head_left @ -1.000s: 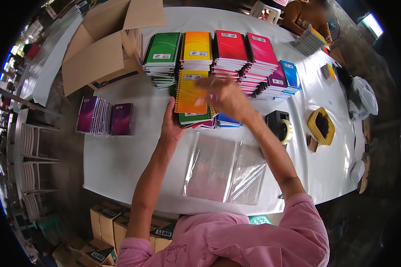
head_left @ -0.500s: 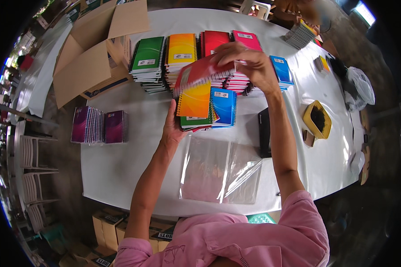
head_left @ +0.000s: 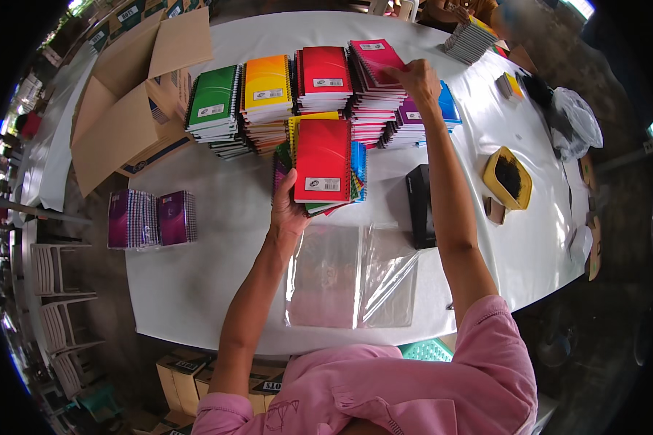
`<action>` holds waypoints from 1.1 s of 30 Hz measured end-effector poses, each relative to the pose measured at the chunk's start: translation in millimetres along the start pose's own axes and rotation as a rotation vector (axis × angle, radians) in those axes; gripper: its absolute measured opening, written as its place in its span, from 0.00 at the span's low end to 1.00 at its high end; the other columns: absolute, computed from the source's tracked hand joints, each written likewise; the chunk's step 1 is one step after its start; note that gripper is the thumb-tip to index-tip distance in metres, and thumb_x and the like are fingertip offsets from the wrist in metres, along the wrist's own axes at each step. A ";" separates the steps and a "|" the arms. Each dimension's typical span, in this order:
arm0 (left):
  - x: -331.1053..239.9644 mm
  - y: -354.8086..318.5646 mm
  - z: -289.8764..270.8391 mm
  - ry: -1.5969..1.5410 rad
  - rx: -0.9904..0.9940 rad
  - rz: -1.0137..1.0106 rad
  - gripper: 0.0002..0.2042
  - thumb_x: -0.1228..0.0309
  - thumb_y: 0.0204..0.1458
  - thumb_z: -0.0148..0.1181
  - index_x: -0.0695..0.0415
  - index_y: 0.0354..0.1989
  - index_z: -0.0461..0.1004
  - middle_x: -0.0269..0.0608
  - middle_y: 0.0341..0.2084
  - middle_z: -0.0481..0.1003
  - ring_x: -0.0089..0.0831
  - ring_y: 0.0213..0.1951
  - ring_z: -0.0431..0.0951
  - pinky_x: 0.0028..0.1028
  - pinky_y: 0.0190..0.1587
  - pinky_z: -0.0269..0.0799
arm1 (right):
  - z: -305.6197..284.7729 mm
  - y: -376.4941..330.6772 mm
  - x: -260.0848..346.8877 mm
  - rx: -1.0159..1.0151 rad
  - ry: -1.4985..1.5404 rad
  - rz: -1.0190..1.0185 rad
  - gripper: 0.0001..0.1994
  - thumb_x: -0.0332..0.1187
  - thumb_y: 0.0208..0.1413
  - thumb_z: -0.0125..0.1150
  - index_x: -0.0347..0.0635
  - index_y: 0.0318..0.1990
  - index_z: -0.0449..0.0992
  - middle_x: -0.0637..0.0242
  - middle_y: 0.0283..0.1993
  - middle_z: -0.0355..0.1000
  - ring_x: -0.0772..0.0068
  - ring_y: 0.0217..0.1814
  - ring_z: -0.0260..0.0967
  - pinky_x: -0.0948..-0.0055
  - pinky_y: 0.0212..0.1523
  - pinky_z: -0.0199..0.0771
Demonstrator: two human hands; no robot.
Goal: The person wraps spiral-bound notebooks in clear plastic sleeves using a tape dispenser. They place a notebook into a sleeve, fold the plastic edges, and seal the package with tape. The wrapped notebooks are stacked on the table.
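My left hand [head_left: 289, 210] holds a small stack of spiral notebooks [head_left: 322, 165] with a red one on top, just above the white table [head_left: 196, 275]. My right hand [head_left: 417, 78] reaches far forward and grips the top pink notebook of the pink stack [head_left: 376, 59]. Beside it stand a red stack [head_left: 323, 72], an orange-yellow stack [head_left: 268, 85] and a green stack [head_left: 212, 98]. A purple stack [head_left: 413, 119] and a blue stack [head_left: 450, 101] lie right of my right wrist.
Clear plastic sleeves [head_left: 352, 279] lie at the near table edge. A black box [head_left: 419, 206], a yellow dish [head_left: 509, 177] and a white bag [head_left: 577, 123] sit to the right. Open cardboard boxes [head_left: 130, 109] and purple notebooks [head_left: 152, 217] are on the left. Cartons [head_left: 189, 373] stand below the table.
My right hand laid a red notebook on the held stack, then moved forward to the pink stack. The stack in my left hand has grown by one.
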State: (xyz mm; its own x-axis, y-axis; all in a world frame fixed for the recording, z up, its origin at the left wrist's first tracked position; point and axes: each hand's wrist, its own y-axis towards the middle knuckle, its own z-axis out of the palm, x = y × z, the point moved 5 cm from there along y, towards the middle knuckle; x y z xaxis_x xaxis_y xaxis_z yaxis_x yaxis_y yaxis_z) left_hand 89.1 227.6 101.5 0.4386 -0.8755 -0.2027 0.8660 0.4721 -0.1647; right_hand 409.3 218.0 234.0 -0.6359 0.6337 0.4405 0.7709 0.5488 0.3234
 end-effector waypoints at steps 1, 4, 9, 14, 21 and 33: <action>2.4 1.4 1.8 0.018 -0.010 0.016 0.31 0.62 0.48 0.68 0.57 0.60 0.64 0.46 0.53 0.71 0.44 0.55 0.72 0.53 0.55 0.71 | -5.7 -1.6 1.8 -0.056 -0.023 -0.001 0.28 0.56 0.39 0.72 0.34 0.30 0.79 0.51 0.31 0.77 0.51 0.34 0.76 0.56 0.36 0.74; 10.9 13.5 1.5 0.041 0.026 0.009 0.32 0.61 0.48 0.68 0.56 0.60 0.63 0.45 0.55 0.69 0.44 0.57 0.70 0.52 0.57 0.70 | -26.1 -9.6 -2.1 -0.278 -0.065 0.013 0.25 0.52 0.41 0.72 0.33 0.30 0.79 0.53 0.29 0.77 0.58 0.32 0.76 0.62 0.34 0.74; 32.0 32.8 2.2 0.029 0.149 0.020 0.38 0.53 0.44 0.70 0.55 0.62 0.61 0.42 0.58 0.67 0.42 0.59 0.67 0.51 0.60 0.66 | -48.0 -125.0 9.7 0.136 1.177 0.095 0.20 0.41 0.46 0.70 0.31 0.35 0.76 0.55 0.25 0.74 0.65 0.23 0.71 0.71 0.27 0.66; 56.1 45.2 -17.2 0.011 0.083 0.010 0.35 0.52 0.45 0.68 0.55 0.60 0.64 0.40 0.54 0.71 0.37 0.55 0.71 0.47 0.59 0.67 | -57.7 -186.2 22.0 -0.051 0.304 -0.185 0.15 0.37 0.47 0.70 0.38 0.33 0.72 0.51 0.37 0.71 0.48 0.38 0.69 0.63 0.38 0.68; 76.2 59.2 -56.3 -0.131 0.095 -0.080 0.32 0.51 0.48 0.65 0.56 0.58 0.67 0.41 0.53 0.73 0.40 0.57 0.70 0.51 0.60 0.64 | -27.3 -19.9 -151.7 -0.259 -0.305 0.288 0.33 0.56 0.40 0.72 0.30 0.41 0.75 0.47 0.43 0.72 0.54 0.46 0.72 0.59 0.45 0.74; 63.0 38.6 -45.7 0.011 0.056 -0.076 0.27 0.57 0.47 0.69 0.58 0.52 0.70 0.39 0.43 0.77 0.31 0.46 0.76 0.36 0.53 0.72 | -119.6 -7.8 -147.6 -0.200 0.376 -0.171 0.13 0.35 0.54 0.59 0.43 0.46 0.76 0.58 0.39 0.76 0.63 0.37 0.77 0.65 0.41 0.78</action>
State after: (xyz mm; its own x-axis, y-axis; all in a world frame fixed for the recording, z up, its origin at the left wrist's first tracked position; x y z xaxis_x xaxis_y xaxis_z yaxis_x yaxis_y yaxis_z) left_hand 139.2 195.4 38.2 0.3685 -0.9073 -0.2027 0.9090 0.3973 -0.1257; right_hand 501.6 55.0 266.6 -0.7255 0.2808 0.6283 0.6715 0.4890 0.5568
